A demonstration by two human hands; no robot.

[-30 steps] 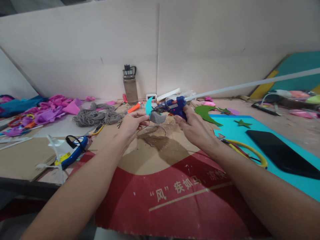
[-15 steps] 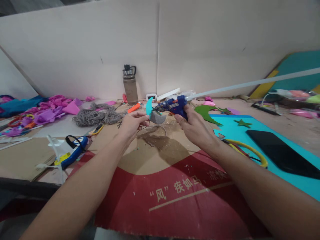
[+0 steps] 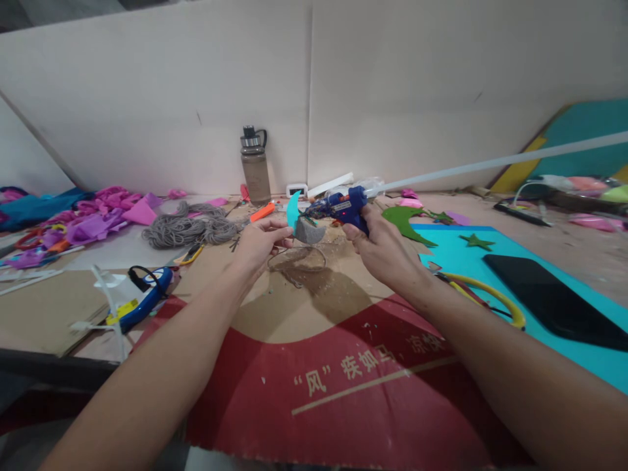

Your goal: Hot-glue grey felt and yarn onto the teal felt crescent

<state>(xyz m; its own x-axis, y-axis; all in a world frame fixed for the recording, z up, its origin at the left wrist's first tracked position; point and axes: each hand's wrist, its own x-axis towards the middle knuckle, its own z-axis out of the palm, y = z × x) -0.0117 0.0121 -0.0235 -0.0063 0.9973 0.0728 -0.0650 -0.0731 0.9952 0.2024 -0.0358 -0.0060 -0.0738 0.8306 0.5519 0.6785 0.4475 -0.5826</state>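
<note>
- At the far left, a loose heap of pink and purple soft-looking scraps (image 3: 93, 219) lies on the table.
- Next, a coiled bundle of grey cord (image 3: 189, 229) rests behind the left forearm.
- The left hand (image 3: 260, 245) has thumb and fingers pinched on a thin turquoise curved piece (image 3: 293, 212), held up above the brown-and-red cardboard (image 3: 275, 307).
- A grey crescent-like piece (image 3: 310, 232) sits against it; whether the two are joined I cannot tell. Both look light; the turquoise one is probably flexible and easily bent, so an edge pinch, clear of the nozzle, suits it best.
- The blue glue gun (image 3: 349, 208) is raised just right of these pieces, its front end close by; contact is unclear. It is likely rigid, heavier and hot in front, so the handle is the place to hold.
- The right hand (image 3: 383, 245) is wrapped around that handle.
- A long whitish translucent stick (image 3: 490, 165) juts rightward from the gun's rear, likely making it unwieldy.
</note>
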